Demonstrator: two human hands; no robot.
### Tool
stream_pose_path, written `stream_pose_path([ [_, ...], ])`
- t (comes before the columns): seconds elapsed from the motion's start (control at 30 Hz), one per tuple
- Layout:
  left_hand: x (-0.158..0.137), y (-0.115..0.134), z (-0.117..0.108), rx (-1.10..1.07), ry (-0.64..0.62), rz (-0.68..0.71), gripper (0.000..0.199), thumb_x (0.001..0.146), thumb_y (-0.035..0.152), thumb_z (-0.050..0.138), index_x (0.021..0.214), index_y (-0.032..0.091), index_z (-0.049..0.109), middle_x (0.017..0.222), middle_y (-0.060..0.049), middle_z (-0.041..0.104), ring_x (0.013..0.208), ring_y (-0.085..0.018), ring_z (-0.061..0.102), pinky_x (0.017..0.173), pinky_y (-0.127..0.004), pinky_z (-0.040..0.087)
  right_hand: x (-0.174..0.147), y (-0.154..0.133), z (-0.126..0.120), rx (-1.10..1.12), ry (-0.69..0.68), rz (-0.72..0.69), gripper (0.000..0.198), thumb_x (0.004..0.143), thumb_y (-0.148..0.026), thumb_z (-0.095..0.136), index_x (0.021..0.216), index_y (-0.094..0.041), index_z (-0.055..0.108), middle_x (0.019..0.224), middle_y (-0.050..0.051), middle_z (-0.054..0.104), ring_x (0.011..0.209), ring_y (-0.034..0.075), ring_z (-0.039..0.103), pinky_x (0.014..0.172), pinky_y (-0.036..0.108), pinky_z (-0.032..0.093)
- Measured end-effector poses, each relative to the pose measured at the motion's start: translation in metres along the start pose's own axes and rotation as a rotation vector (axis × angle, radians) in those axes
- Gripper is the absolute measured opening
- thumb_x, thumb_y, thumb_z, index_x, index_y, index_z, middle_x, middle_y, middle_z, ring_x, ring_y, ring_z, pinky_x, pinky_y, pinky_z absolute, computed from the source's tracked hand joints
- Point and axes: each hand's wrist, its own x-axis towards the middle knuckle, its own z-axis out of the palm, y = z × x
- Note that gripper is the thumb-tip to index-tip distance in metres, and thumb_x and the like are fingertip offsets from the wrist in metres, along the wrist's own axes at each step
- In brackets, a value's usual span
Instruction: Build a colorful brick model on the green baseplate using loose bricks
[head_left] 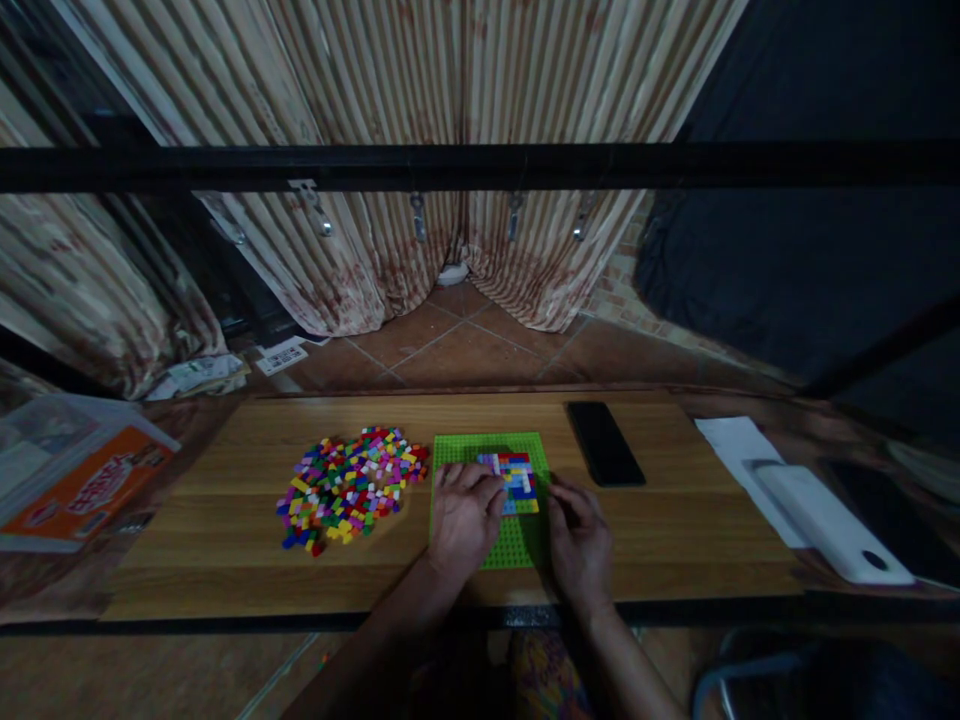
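A green studded baseplate (517, 550) lies on the wooden table, with a patch of small colored toy bricks (519, 485) built on its upper middle. My left hand (466, 512) rests over the plate's left part, its fingers bent and closed together beside the brick patch. Whatever its fingertips hold, if anything, is hidden. Just at the plate's right edge is my right hand (581, 540), with thumb and fingers curled in a pinch. Anything between them is too small to make out. To the left of the plate spreads a pile of loose multicolored bricks (352, 485).
A black phone (604, 444) lies on the table (690, 540) right of the plate. Beyond the table's right end are a white device (829, 520) and paper (739, 445). A clear plastic box with an orange label (94, 485) stands at the left. A dark bar (480, 168) crosses before the curtains.
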Motion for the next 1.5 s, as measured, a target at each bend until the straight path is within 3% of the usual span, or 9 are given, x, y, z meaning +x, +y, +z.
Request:
stream_pose_path([
  [0.4, -0.001, 0.003, -0.005, 0.048, 0.028, 0.003, 0.012, 0.084, 0.018, 0.059, 0.088, 0.025, 0.069, 0.091, -0.001, 0.068, 0.086, -0.02, 0.058, 0.092, -0.045, 0.039, 0.0, -0.003, 0.001, -0.009, -0.013, 0.005, 0.023, 0.088, -0.033, 0.052, 0.093, -0.02, 0.07, 0.106, 0.011, 0.067, 0.101, 0.023, 0.062, 0.092, 0.043, 0.048],
  [1.03, -0.024, 0.018, 0.011, 0.449, -0.084, 0.047, 0.027, 0.093, 0.019, 0.048, 0.117, 0.013, 0.056, 0.116, -0.01, 0.06, 0.101, -0.024, 0.053, 0.101, -0.054, 0.039, -0.003, 0.009, -0.004, -0.143, -0.061, -0.001, 0.03, 0.086, -0.044, 0.054, 0.091, -0.02, 0.07, 0.104, 0.01, 0.069, 0.096, 0.025, 0.064, 0.087, 0.04, 0.049],
  [1.23, -0.028, 0.016, 0.013, 0.431, -0.142, 0.115, 0.032, 0.094, 0.019, 0.042, 0.122, 0.011, 0.054, 0.124, -0.012, 0.058, 0.106, -0.024, 0.052, 0.104, -0.054, 0.038, -0.003, 0.011, -0.006, -0.192, -0.087, -0.009, 0.036, 0.085, -0.049, 0.052, 0.09, -0.019, 0.07, 0.103, 0.011, 0.069, 0.093, 0.026, 0.064, 0.084, 0.04, 0.049],
  [1.5, -0.037, 0.015, 0.011, 0.347, -0.053, 0.021, 0.038, 0.094, 0.025, 0.044, 0.131, 0.016, 0.049, 0.132, -0.011, 0.055, 0.108, -0.025, 0.053, 0.101, -0.052, 0.041, -0.001, 0.015, -0.007, -0.228, -0.098, -0.017, 0.042, 0.083, -0.055, 0.05, 0.09, -0.018, 0.07, 0.103, 0.013, 0.07, 0.092, 0.028, 0.065, 0.083, 0.041, 0.049],
])
